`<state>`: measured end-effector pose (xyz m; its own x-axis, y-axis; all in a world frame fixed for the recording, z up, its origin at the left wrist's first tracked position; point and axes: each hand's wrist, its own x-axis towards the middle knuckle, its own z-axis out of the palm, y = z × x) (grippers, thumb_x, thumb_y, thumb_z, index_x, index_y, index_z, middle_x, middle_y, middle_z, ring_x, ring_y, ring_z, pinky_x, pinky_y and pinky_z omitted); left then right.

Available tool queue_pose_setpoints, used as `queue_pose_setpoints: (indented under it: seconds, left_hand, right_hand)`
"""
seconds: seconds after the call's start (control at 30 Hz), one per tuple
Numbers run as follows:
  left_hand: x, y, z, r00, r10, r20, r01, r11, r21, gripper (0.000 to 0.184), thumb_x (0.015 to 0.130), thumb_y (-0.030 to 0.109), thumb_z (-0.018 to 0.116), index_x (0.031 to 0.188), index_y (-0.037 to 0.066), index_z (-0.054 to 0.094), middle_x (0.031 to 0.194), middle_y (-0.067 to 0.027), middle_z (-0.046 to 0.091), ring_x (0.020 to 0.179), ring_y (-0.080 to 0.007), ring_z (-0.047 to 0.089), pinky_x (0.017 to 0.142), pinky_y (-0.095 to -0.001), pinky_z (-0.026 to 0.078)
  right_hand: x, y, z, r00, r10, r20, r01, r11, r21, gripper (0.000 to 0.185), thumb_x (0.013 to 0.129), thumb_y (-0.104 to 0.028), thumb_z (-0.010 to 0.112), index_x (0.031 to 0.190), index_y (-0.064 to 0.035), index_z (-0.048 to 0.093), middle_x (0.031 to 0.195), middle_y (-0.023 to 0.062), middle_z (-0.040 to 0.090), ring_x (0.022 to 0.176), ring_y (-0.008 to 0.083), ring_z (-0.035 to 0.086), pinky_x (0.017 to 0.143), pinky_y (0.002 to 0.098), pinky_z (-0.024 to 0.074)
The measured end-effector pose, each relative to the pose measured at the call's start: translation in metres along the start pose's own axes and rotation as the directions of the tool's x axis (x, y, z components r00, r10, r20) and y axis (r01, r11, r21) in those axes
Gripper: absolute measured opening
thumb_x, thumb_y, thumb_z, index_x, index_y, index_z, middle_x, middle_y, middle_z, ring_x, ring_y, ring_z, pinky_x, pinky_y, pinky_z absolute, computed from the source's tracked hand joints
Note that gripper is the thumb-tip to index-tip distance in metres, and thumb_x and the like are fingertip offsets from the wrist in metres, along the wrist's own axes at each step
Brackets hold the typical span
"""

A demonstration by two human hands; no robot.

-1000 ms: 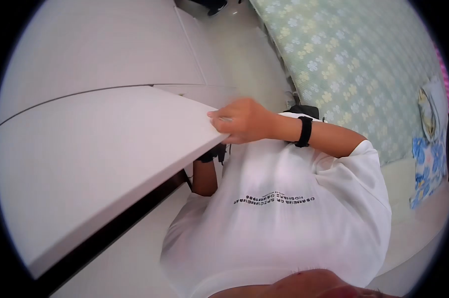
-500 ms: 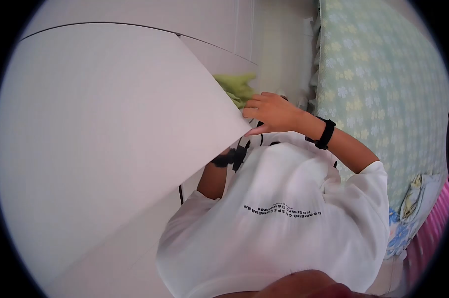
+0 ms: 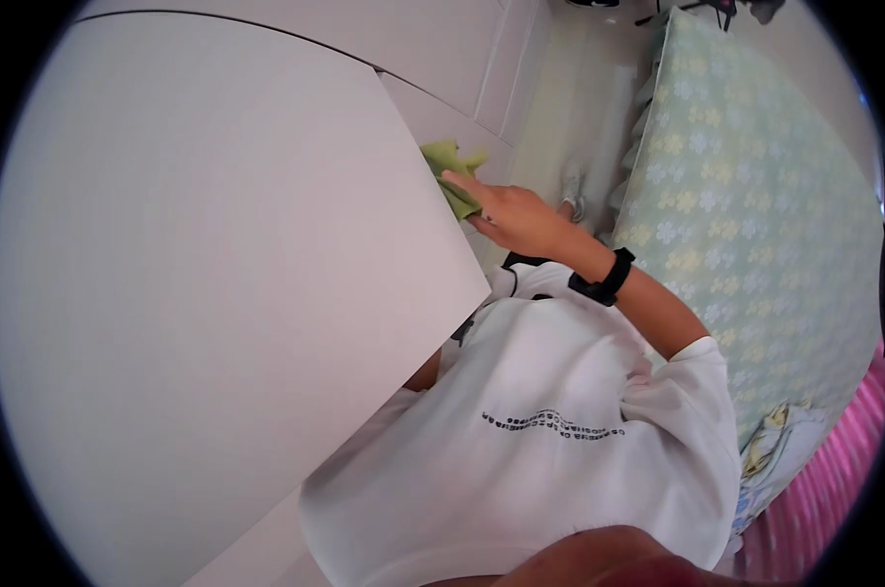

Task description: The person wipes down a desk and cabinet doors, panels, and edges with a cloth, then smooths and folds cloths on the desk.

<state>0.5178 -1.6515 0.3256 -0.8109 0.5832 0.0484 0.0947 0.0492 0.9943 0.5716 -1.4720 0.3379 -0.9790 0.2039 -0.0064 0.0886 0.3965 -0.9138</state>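
Right hand [image 3: 521, 217], bare, is closed around a crumpled green cloth [image 3: 452, 176], pressing it near the slanting edge of a large white panel [image 3: 217, 293]. The cloth sits along that edge, a little above the panel's pointed corner, with its loose end sticking out past the fingers. The left hand is hidden behind the panel, so whether it grips anything cannot be told; only a bit of the left forearm [image 3: 425, 375] shows, well apart from the right hand. A black wristband [image 3: 604, 282] circles the right wrist. The person wears a white T-shirt [image 3: 530, 479] with a line of dark lettering.

Beyond the panel's top edge are more pale panels [image 3: 432, 49]. To the right stands a bed [image 3: 755, 205] with a light green flowered cover; folded fabric [image 3: 780, 445] lies near its lower corner, beside pink striped cloth [image 3: 834, 479]. A strip of pale floor [image 3: 565, 108] runs along the bed's near edge.
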Motion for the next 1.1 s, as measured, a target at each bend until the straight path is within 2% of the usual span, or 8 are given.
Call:
queue_pose_setpoints:
  seconds: [0.17, 0.23, 0.37, 0.43, 0.57, 0.63, 0.73, 1.1]
  left_hand:
    - [0.005, -0.001, 0.015, 0.999, -0.028, -0.03, 0.028, 1.0, -0.004, 0.053, 0.098, 0.04, 0.05, 0.133, 0.001, 0.042, 0.13, -0.0196, 0.049, 0.114, -0.0317, 0.052, 0.1, -0.0422, 0.041]
    - [0.005, 0.0, 0.017, 0.999, -0.034, -0.038, 0.034, 0.999, -0.001, 0.053, 0.098, 0.04, 0.05, 0.132, 0.001, 0.042, 0.13, -0.0197, 0.049, 0.114, -0.0317, 0.052, 0.1, -0.0422, 0.041]
    - [0.011, 0.0, 0.03, 0.995, -0.057, -0.076, 0.055, 0.998, -0.021, 0.052, 0.098, 0.04, 0.05, 0.132, 0.001, 0.043, 0.129, -0.0198, 0.05, 0.113, -0.0317, 0.053, 0.099, -0.0421, 0.041]
    - [0.015, -0.003, 0.035, 0.993, -0.073, -0.096, 0.07, 0.997, -0.035, 0.052, 0.098, 0.04, 0.05, 0.131, 0.001, 0.043, 0.128, -0.0199, 0.05, 0.113, -0.0317, 0.053, 0.099, -0.0421, 0.042]
    - [0.027, -0.008, 0.044, 0.989, -0.094, -0.116, 0.086, 0.994, -0.074, 0.052, 0.098, 0.041, 0.05, 0.131, 0.001, 0.044, 0.127, -0.0201, 0.051, 0.112, -0.0318, 0.054, 0.098, -0.042, 0.042]
    - [0.032, -0.013, 0.048, 0.987, -0.102, -0.127, 0.091, 0.992, -0.091, 0.052, 0.098, 0.041, 0.05, 0.13, 0.001, 0.044, 0.127, -0.0201, 0.051, 0.111, -0.0318, 0.054, 0.098, -0.0419, 0.042]
    - [0.035, -0.017, 0.051, 0.984, -0.112, -0.14, 0.095, 0.988, -0.121, 0.052, 0.098, 0.041, 0.049, 0.13, 0.001, 0.044, 0.126, -0.0203, 0.052, 0.111, -0.0318, 0.054, 0.097, -0.0419, 0.043]
    - [0.045, -0.023, 0.057, 0.974, -0.207, -0.09, 0.183, 0.958, -0.221, 0.051, 0.098, 0.042, 0.049, 0.128, 0.001, 0.045, 0.123, -0.0207, 0.054, 0.108, -0.0319, 0.056, 0.095, -0.0417, 0.044]
  right_hand:
    - [0.023, 0.014, -0.014, 0.998, 0.002, 0.055, 0.002, 0.998, -0.065, 0.07, 0.081, -0.005, 0.062, 0.144, -0.0117, 0.034, 0.089, 0.0198, 0.063, 0.08, 0.0401, 0.062, 0.072, 0.0466, 0.0501]
    - [0.033, 0.046, 0.005, 0.958, -0.238, -0.159, 0.224, 0.969, -0.101, 0.052, 0.077, -0.001, 0.057, 0.128, -0.0068, 0.05, 0.09, 0.0193, 0.062, 0.082, 0.0401, 0.06, 0.074, 0.0471, 0.0488]
    - [0.04, -0.002, -0.048, 0.981, -0.071, -0.182, 0.092, 0.99, 0.108, 0.036, 0.074, 0.0, 0.053, 0.11, -0.003, 0.057, 0.098, 0.0181, 0.061, 0.089, 0.0391, 0.058, 0.078, 0.0464, 0.0475]
    - [0.045, -0.017, -0.054, 0.845, -0.399, -0.357, 0.41, 0.911, -0.046, 0.035, 0.073, 0.001, 0.054, 0.108, -0.0035, 0.055, 0.102, 0.0163, 0.058, 0.093, 0.0376, 0.056, 0.078, 0.0443, 0.0471]
    - [0.04, -0.035, -0.049, 0.824, -0.539, -0.176, 0.503, 0.838, -0.211, 0.037, 0.07, 0.004, 0.057, 0.106, -0.0038, 0.055, 0.101, 0.0141, 0.055, 0.093, 0.036, 0.056, 0.077, 0.0426, 0.0481]
    - [0.039, -0.031, -0.049, 0.863, -0.446, -0.237, 0.446, 0.893, -0.06, 0.042, 0.065, 0.006, 0.061, 0.106, -0.0041, 0.055, 0.098, 0.014, 0.054, 0.092, 0.035, 0.056, 0.076, 0.0414, 0.0487]
    - [0.027, -0.044, -0.043, 0.794, -0.577, -0.19, 0.549, 0.815, -0.182, 0.044, 0.062, 0.006, 0.064, 0.105, -0.0044, 0.056, 0.098, 0.0145, 0.054, 0.091, 0.0346, 0.057, 0.076, 0.0411, 0.0492]
    - [0.016, -0.046, -0.029, 0.708, -0.705, -0.051, 0.697, 0.709, -0.108, 0.043, 0.061, 0.006, 0.066, 0.102, -0.0069, 0.059, 0.095, 0.012, 0.058, 0.084, 0.0334, 0.059, 0.066, 0.0406, 0.0493]
